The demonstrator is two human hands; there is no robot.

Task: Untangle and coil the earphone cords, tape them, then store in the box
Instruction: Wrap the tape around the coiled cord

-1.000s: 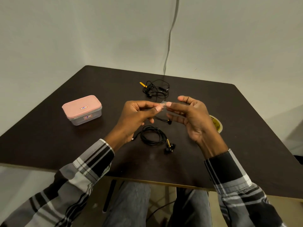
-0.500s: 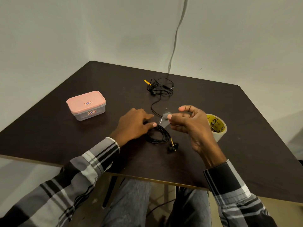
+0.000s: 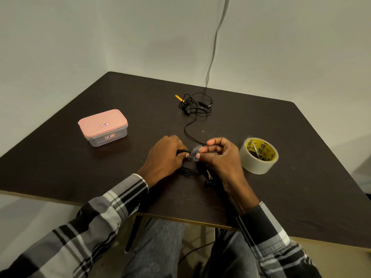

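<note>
One black coiled cord (image 3: 188, 171) half hidden under both hands, clear tape piece (image 3: 194, 155) on it.

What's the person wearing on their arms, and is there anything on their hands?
Both arms are in long plaid sleeves, the left sleeve and right sleeve alike: black, grey and white checks with thin white stripes, cuffs at the wrists. The left hand and right hand are bare: no gloves, rings or watch show, and the nails are short.

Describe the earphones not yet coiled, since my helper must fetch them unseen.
On the dark table, look toward the far edge, beyond both hands. There lies a loose black tangled earphone set. Unlike the coil between the hands, it is untaped and has a yellow tag sticking out.
</note>
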